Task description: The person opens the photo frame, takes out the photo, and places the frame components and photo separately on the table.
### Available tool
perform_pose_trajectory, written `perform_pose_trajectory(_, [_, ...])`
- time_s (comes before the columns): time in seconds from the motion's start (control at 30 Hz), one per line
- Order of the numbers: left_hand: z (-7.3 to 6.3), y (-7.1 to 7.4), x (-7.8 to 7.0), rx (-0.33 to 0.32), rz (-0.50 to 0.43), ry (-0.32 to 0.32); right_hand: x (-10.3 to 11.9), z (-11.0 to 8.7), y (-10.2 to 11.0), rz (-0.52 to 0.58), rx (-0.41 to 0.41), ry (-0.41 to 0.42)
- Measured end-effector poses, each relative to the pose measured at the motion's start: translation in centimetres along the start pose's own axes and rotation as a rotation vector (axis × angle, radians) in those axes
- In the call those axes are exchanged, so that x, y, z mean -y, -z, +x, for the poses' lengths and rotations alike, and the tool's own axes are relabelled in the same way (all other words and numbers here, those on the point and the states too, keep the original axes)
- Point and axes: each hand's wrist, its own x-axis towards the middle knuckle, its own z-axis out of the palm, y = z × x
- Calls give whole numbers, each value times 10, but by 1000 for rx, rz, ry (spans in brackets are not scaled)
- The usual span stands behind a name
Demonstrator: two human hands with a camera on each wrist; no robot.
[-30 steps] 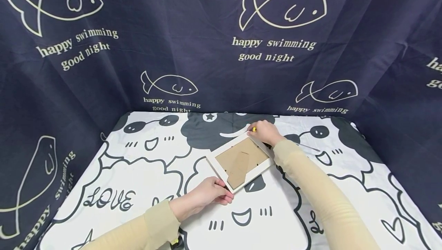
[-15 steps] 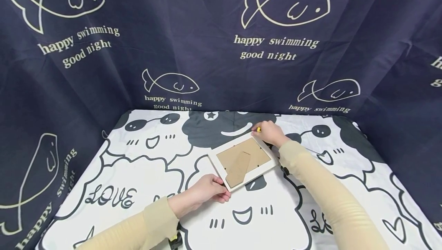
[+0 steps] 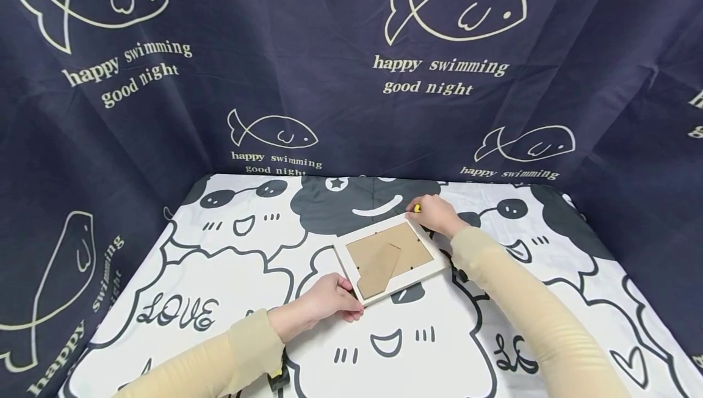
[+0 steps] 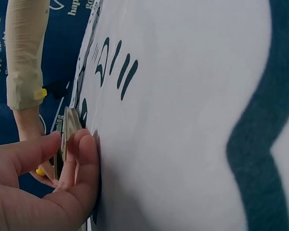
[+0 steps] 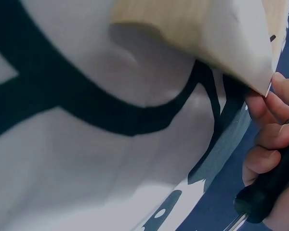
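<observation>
Left hand pinches the picture frame at its lower corner; right hand pinches the upper corner, dark-handled tool tucked in same grip. Frame back-side up, lower centre of head view, over cartoon-print cloth.

We see one dark blue curtain with fish drawings, behind the far edge of the cartoon-printed tablecloth.

Curtained-off work corner — navy fish-print curtains on three sides, white cartoon-print cloth spread flat between
</observation>
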Motion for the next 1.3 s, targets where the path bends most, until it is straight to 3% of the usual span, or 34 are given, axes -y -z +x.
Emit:
perform_pose_trajectory(0.13, [2,0,1,-7,35,-11,-3,-2,0,11,-4,9])
perform_pose_trajectory(0.57, [4,0,-1,-29,23,-7,-6,-7,1,36,6,-6])
perform_pose_trajectory(1.13, [5,15,-6,-79,250,-2,-14,-16,1,54,16,-18])
perform_pose_trajectory(1.3, [5,18,-6,-83,265,-28,-14,-20,2,69,26,-41])
